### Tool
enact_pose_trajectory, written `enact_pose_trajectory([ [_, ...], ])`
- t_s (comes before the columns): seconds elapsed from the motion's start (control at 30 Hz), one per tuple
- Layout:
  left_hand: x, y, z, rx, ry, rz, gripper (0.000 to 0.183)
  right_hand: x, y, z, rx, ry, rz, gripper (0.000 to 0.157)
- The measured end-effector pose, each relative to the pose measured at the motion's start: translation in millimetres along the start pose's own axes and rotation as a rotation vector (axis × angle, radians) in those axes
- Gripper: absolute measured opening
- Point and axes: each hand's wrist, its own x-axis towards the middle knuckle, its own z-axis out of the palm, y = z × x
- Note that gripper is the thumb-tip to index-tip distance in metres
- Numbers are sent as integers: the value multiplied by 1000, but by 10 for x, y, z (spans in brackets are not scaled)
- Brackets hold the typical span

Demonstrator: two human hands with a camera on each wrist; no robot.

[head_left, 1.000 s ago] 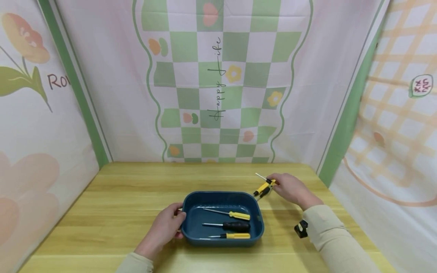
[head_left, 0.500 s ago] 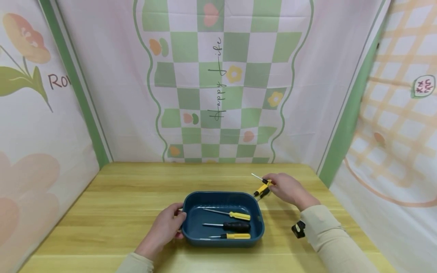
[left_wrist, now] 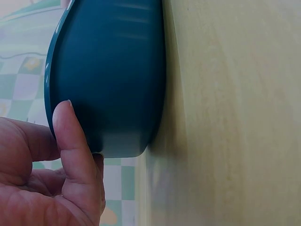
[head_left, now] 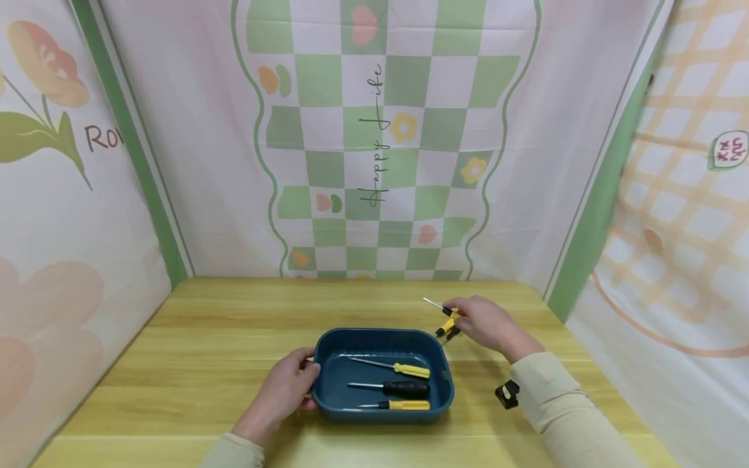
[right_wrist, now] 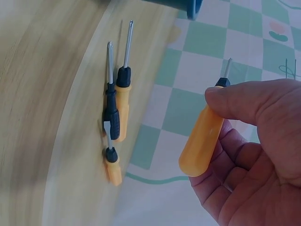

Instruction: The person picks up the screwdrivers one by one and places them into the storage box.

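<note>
We've got the left hand (head_left: 287,383) clamped on the left end of a dark blue rectangular bin with rounded corners (head_left: 374,416), which sits flat on the light wood-grain table (head_left: 234,325). Right hand (head_left: 488,325) is pinching a yellow-handled screwdriver with a black collar (right_wrist: 202,141), held up off the table beyond the bin's far right corner, shaft pointing left and away from us. Below it we see three more on the table: a long yellow-handled screwdriver (right_wrist: 123,106), a black-handled screwdriver (right_wrist: 110,101) alongside it, and a short yellow-handled screwdriver (right_wrist: 113,172) with its tip at the black handle's butt end. In the bin we count three, handles to the right: a yellow fluted-handle screwdriver (head_left: 411,370) at the back, a thick black-handled screwdriver (head_left: 406,389) mid, a slim yellow-handled screwdriver with a black collar (head_left: 409,405) in front.
</note>
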Motion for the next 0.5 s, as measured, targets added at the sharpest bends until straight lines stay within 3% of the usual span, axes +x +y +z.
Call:
enact_pose_trajectory([
  [0.5, -6, -11, 7, -5, 4, 1, 43, -10, -119, 4, -5, 20, -13, 36],
])
